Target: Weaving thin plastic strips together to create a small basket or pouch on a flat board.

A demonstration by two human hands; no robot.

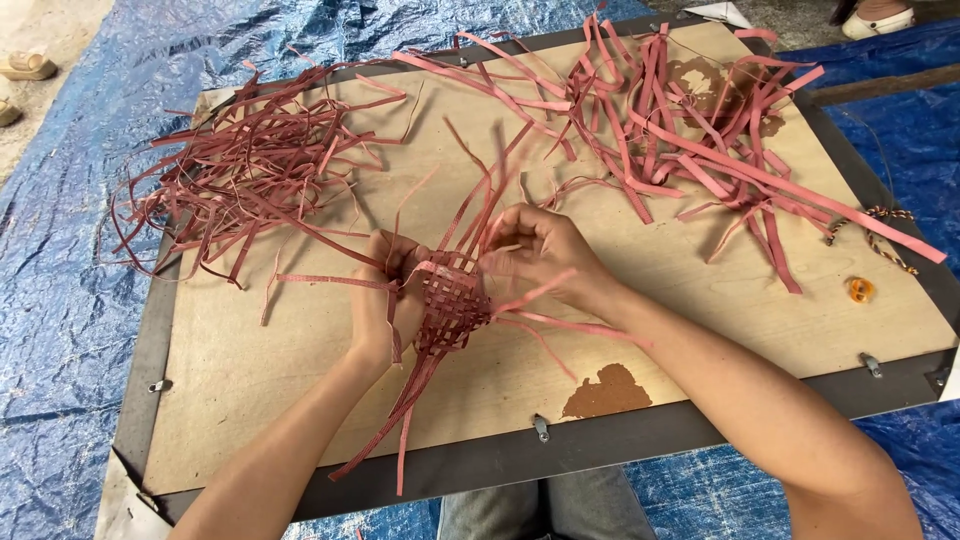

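Weave [452, 298] sits mid-board [300, 380] between your 2 hands: left hand [385, 300] clenched on its left edge to steady it, right hand [545, 255] pinching a strip [480, 215] over the lattice.

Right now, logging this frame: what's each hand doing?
Left hand: closed on the woven strip piece.
Right hand: closed, pinching a pink strip of it.

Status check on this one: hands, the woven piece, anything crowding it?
Left hand and right hand both gripping the weave above the board. Loose strips trail from it. Strip piles lie apart, behind; nothing crowding.
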